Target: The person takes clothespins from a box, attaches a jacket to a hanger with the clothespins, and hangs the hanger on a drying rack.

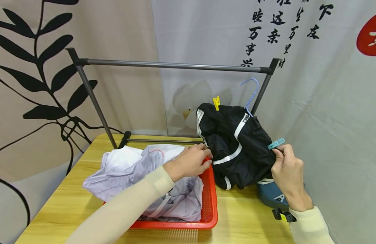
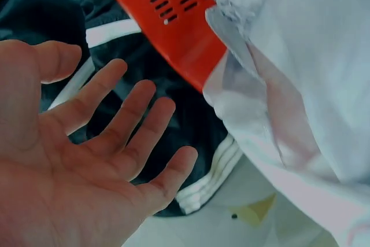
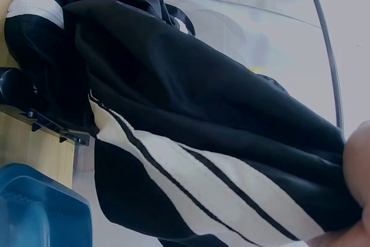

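Note:
A black garment with white stripes (image 1: pixel 236 142) hangs below a blue hanger (image 1: pixel 252 96) at the rack's right side. A yellow clip (image 1: pixel 216 103) is on its upper left edge, a light blue clip (image 1: pixel 276 143) on its right edge. My right hand (image 1: pixel 288 176) pinches the fabric beside the blue clip; in the right wrist view the striped cloth (image 3: pixel 202 183) stretches from the fingers. My left hand (image 1: pixel 189 161) is beside the garment, above the basket's edge. In the left wrist view that hand (image 2: pixel 98 143) has its fingers spread, holding nothing.
A red basket (image 1: pixel 210 203) holds white and pale lilac clothes (image 1: pixel 124 173). The metal rack (image 1: pixel 172 65) stands behind it on the wooden table (image 1: pixel 63 203). A blue container (image 1: pixel 268 196) with clips sits at the right, partly under the garment. A printed curtain hangs behind.

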### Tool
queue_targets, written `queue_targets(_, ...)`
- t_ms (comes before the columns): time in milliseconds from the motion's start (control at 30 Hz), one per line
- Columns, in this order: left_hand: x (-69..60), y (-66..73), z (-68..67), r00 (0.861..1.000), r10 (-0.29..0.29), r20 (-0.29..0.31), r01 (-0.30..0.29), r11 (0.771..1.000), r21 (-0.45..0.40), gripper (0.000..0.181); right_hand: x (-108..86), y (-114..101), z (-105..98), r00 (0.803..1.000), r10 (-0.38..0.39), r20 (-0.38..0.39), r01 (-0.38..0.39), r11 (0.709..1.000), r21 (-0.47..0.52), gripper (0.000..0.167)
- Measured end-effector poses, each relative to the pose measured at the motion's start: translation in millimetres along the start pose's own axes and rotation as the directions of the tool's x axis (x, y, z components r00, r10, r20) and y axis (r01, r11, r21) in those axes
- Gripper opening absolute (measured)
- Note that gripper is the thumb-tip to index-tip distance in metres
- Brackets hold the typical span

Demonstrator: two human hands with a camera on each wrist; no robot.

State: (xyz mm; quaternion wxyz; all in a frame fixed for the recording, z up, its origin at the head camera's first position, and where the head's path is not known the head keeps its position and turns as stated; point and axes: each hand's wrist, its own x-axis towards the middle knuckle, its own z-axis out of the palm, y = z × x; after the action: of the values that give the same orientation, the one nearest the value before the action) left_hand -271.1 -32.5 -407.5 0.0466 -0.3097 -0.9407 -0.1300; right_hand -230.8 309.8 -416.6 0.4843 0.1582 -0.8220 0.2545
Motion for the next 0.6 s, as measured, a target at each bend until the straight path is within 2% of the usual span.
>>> queue_targets(200,-14.7,-16.5,-18.6,0.996,-0.01,-0.088,0.006,0.999,-0.038,0.026,-0.2,0.5,1.1,1.0,0.004,-0.008,-0.004,1.0,0.009,0.01)
queue_targets(467,-33.5,-42.7,-39.4,0.987,-0.045,-0.155,0.037,0.998,-0.052,0.025,-0.5,-0.5,1.6,1.0,0.0,0.009,0.0,1.0,0.003,0.01)
queue_targets(600,-42.0,-53.8,-48.8,0.978,-0.07,-0.199,0.058,0.996,-0.063,0.024,-0.9,-0.2,0.5,1.0,-0.003,0.012,0.003,1.0,0.002,0.01)
